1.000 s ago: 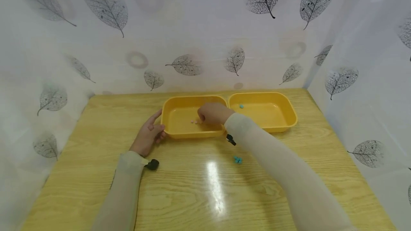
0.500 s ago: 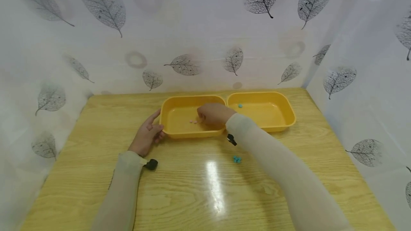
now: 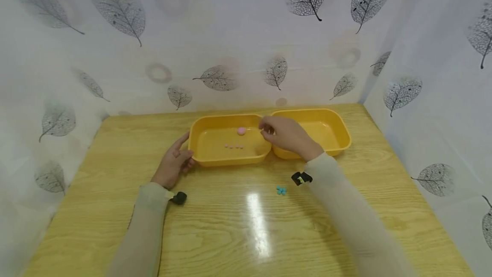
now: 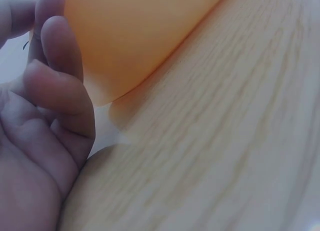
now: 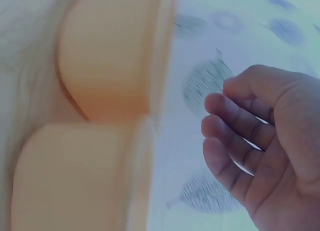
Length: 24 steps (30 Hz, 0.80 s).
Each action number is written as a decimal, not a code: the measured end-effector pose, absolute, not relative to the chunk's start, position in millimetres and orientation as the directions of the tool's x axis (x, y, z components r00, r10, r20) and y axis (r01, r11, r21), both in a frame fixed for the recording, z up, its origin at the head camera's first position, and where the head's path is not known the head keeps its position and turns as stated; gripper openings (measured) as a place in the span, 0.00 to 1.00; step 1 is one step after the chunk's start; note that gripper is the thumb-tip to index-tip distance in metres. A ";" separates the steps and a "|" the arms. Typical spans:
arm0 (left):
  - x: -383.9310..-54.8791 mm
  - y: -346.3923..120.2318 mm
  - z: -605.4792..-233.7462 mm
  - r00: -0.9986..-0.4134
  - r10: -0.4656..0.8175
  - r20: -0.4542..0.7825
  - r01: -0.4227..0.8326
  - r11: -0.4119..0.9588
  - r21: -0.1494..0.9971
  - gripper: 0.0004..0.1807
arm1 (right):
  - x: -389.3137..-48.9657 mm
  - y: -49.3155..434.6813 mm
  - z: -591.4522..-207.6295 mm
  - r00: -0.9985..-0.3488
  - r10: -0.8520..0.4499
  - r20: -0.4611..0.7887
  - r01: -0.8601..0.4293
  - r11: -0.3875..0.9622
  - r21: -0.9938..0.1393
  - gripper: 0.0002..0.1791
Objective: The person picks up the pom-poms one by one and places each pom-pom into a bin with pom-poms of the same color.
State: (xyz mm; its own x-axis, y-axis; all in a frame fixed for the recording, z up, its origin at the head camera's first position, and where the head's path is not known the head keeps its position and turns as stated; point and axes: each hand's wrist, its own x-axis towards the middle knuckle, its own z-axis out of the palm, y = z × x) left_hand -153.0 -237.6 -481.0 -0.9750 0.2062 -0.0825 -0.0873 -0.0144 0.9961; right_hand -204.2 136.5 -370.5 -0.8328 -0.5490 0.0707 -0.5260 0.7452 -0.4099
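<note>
My left hand (image 3: 173, 166) rests at the left end of the left yellow tray (image 3: 215, 162), its thumb by the front corner and index finger along the outer wall. In the left wrist view its other fingers are bent loosely beside the tray wall (image 4: 135, 36). Above the place where the two trays meet, my right hand (image 3: 290, 134) hovers with loosely curled fingers; the right wrist view shows nothing between them. A round pink ball (image 3: 241, 131) sits in the left tray, behind a row of several tiny pink pieces (image 3: 237, 146).
The right yellow tray (image 3: 338, 151) stands against the left one, partly covered by my right hand. In front, a small cluster of blue balls (image 3: 281, 190) lies on the wooden table (image 3: 215, 225). A leaf-patterned curtain (image 3: 230, 33) closes off the back and sides.
My right hand has lifted out of the left tray and moved right, uncovering the pink ball and more of the pink row. It now hides the blue piece in the right tray.
</note>
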 end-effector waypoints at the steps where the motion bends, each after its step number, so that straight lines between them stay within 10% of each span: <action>1: -153.1 -238.0 -481.1 -0.975 0.205 -0.080 -0.085 -0.015 0.996 0.37 | -200.3 143.4 -369.5 -0.846 -0.524 0.104 -0.513 0.743 -0.430 0.11; 24: -152.8 -237.8 -483.6 -0.976 0.206 -0.068 -0.077 -0.034 0.996 0.36 | -170.3 182.7 -404.9 -0.879 -0.462 0.117 -0.461 0.762 -0.454 0.06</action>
State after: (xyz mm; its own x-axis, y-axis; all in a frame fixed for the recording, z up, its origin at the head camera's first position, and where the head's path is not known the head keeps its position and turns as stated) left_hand -152.8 -237.8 -483.6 -0.9762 0.2060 -0.0684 -0.0770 -0.0341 0.9964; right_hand -170.3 182.7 -404.9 -0.8790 -0.4624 0.1167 -0.4613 0.7624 -0.4537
